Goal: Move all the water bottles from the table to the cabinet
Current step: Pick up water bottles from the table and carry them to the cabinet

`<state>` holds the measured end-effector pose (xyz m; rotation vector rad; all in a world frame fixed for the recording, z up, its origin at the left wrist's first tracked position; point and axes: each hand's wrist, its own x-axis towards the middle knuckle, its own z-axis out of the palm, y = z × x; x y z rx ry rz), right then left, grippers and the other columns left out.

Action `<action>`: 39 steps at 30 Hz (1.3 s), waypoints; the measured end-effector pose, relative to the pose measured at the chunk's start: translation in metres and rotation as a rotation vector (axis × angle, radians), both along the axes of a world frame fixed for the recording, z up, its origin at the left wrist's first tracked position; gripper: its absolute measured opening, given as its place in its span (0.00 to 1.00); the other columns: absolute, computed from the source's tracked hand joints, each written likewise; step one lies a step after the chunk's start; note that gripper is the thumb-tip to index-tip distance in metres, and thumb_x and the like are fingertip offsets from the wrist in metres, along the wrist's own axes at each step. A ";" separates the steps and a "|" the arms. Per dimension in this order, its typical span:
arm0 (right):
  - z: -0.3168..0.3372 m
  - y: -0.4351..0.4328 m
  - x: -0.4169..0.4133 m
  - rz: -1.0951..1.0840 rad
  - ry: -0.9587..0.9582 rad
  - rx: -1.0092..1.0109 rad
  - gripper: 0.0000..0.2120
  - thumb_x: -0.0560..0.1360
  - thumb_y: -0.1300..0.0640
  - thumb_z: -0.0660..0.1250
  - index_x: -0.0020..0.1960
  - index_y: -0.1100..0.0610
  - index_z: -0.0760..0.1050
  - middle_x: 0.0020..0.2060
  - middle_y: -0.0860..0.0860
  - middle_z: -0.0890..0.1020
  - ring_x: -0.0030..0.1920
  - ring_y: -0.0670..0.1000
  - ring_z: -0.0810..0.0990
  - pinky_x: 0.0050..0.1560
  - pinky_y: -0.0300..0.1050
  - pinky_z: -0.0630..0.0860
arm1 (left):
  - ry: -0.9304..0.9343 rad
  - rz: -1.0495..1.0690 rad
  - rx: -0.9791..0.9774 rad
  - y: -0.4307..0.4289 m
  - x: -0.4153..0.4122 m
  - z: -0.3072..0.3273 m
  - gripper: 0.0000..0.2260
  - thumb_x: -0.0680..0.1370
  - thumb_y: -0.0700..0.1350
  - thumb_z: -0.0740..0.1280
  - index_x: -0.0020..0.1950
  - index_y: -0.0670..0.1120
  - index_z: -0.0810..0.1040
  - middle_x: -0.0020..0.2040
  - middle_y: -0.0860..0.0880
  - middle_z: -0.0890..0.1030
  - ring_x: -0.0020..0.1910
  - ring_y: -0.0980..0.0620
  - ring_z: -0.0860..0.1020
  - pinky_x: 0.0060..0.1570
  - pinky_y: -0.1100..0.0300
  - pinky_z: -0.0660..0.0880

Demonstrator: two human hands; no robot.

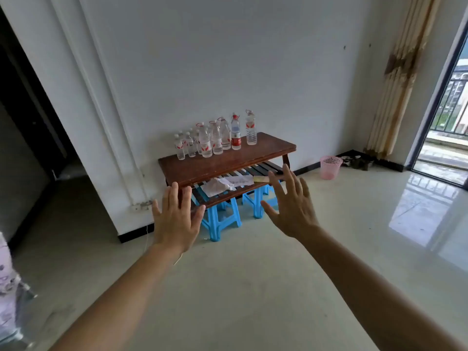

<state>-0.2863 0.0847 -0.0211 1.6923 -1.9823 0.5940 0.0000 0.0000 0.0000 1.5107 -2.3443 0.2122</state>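
Nearest the camera, two bare forearms are stretched forward. The left hand (177, 221) is held flat, its fingers straight and slightly apart; the right hand (291, 206) is splayed wider. Nothing is gripped by either. Beyond them, the front edge of the table (228, 167) is partly covered by the fingertips. Two blue stools (220, 219) are tucked beneath it at 6 o'clock, and papers (222, 184) are laid on its slatted shelf (258, 171). The water bottles (216, 140) are grouped toward 11 o'clock on the table top, by the wall: five tall ones and at least three small ones are counted, the rear ones partly hidden. One pink basket (330, 168) is set at 3 o'clock, well apart.
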 end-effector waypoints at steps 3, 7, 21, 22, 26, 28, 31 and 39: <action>0.005 -0.057 -0.020 0.018 -0.120 0.026 0.37 0.80 0.33 0.51 0.82 0.50 0.49 0.81 0.62 0.53 0.78 0.65 0.62 0.76 0.67 0.62 | -0.015 -0.015 -0.044 -0.047 -0.013 0.000 0.35 0.81 0.66 0.42 0.81 0.47 0.60 0.81 0.40 0.57 0.80 0.40 0.55 0.74 0.33 0.56; -0.018 -0.132 -0.033 0.084 -0.129 0.069 0.36 0.79 0.33 0.50 0.81 0.52 0.54 0.80 0.62 0.56 0.77 0.66 0.64 0.74 0.68 0.64 | -0.006 -0.016 -0.072 -0.118 -0.026 -0.020 0.34 0.82 0.65 0.43 0.80 0.46 0.62 0.80 0.39 0.60 0.79 0.40 0.58 0.74 0.33 0.58; -0.054 -0.450 -0.111 0.092 0.014 0.266 0.41 0.78 0.36 0.63 0.83 0.50 0.51 0.81 0.62 0.54 0.78 0.63 0.64 0.76 0.62 0.63 | -0.030 0.032 0.041 -0.463 -0.081 -0.078 0.35 0.82 0.67 0.42 0.80 0.46 0.61 0.80 0.37 0.59 0.77 0.36 0.63 0.69 0.31 0.64; -0.053 -0.470 -0.121 0.076 -0.008 0.263 0.41 0.78 0.36 0.64 0.83 0.50 0.52 0.81 0.61 0.55 0.78 0.63 0.64 0.76 0.62 0.64 | -0.028 0.036 0.056 -0.486 -0.087 -0.078 0.34 0.82 0.66 0.43 0.80 0.46 0.62 0.79 0.37 0.60 0.76 0.36 0.64 0.68 0.31 0.64; -0.070 -0.528 -0.151 0.049 -0.087 0.284 0.41 0.78 0.36 0.65 0.83 0.48 0.50 0.82 0.60 0.53 0.79 0.62 0.62 0.77 0.61 0.63 | -0.051 0.021 0.084 -0.552 -0.111 -0.093 0.33 0.82 0.65 0.47 0.79 0.44 0.63 0.79 0.36 0.61 0.76 0.35 0.65 0.68 0.31 0.63; -0.086 -0.564 -0.168 0.049 -0.121 0.320 0.41 0.79 0.35 0.61 0.83 0.46 0.44 0.82 0.58 0.50 0.80 0.62 0.60 0.77 0.61 0.62 | -0.073 0.005 0.092 -0.586 -0.124 -0.107 0.33 0.83 0.65 0.47 0.80 0.45 0.61 0.79 0.36 0.61 0.76 0.35 0.64 0.68 0.31 0.62; -0.111 -0.625 -0.194 0.076 -0.129 0.345 0.43 0.78 0.34 0.61 0.82 0.45 0.40 0.82 0.59 0.50 0.79 0.63 0.61 0.77 0.62 0.63 | -0.103 0.015 0.128 -0.636 -0.145 -0.129 0.33 0.83 0.65 0.46 0.80 0.45 0.59 0.78 0.35 0.61 0.75 0.35 0.66 0.66 0.31 0.65; -0.118 -0.817 -0.267 0.109 -0.207 0.389 0.43 0.80 0.35 0.58 0.82 0.47 0.34 0.82 0.61 0.44 0.80 0.62 0.59 0.77 0.58 0.63 | -0.144 0.100 0.116 -0.804 -0.215 -0.118 0.35 0.82 0.67 0.44 0.81 0.46 0.58 0.80 0.37 0.55 0.78 0.37 0.61 0.69 0.31 0.66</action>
